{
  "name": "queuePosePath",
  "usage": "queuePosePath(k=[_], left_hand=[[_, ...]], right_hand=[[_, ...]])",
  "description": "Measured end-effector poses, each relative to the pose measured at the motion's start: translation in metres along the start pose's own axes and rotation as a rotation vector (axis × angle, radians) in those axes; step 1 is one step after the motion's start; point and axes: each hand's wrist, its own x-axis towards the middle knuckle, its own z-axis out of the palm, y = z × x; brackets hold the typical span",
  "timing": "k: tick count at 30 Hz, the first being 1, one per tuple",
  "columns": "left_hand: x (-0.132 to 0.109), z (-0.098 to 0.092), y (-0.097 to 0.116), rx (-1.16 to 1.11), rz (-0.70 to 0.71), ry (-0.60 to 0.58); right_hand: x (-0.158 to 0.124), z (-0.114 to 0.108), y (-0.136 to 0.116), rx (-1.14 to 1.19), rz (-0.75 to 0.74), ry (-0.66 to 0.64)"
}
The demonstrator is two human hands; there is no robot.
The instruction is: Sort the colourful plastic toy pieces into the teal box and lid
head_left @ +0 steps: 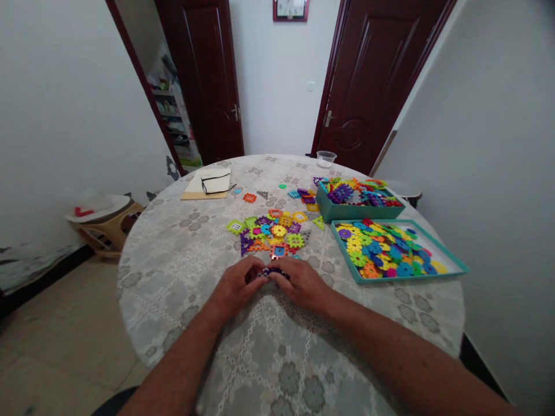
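My left hand (236, 287) and my right hand (301, 284) meet at the middle of the round table (173, 271), fingers curled together around a small dark purple plastic piece (273, 271). Only its top edge shows between the fingertips. Just beyond my hands lies a flat cluster of colourful interlocking plastic pieces (271, 231) on the tablecloth. To the right, a shallow teal lid (451, 261) holds several loose flower-shaped pieces, and a teal box (342, 211) behind it is heaped with more.
A notebook (195, 189) with black glasses (215, 183) on it lies at the far left of the table. A clear plastic cup (326, 158) stands at the far edge. A small stool (108, 222) sits on the floor to the left. Two dark doors stand behind.
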Motion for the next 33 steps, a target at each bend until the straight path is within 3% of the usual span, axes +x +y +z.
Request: queuePosePath(k=[8,13,16,20,24,27,33], left_hand=[[0.001,-0.002,-0.002,0.06,0.046,0.016],[-0.001,-0.002,0.006,0.085,-0.029,-0.005],[-0.002,-0.001,0.008,0.074,-0.024,0.003],[-0.001,0.001,0.006,0.083,-0.007,-0.036],[-0.002,0.002,0.008,0.105,0.019,-0.056],[-0.002,0.001,0.009,0.116,0.036,-0.061],[-0.001,0.002,0.007,0.106,0.084,-0.056]], right_hand=[[0.0,-0.011,0.005,0.062,-0.04,-0.023],[0.005,-0.044,0.029,-0.153,0.134,0.188],[0.003,-0.059,0.038,-0.318,0.211,0.058],[-0.003,-0.054,0.036,-0.454,0.235,-0.143],[-0.005,-0.041,0.025,-0.603,0.288,-0.181],[-0.005,-0.045,0.018,-0.648,0.266,-0.217],[-0.005,-0.057,0.013,-0.448,0.15,-0.217]])
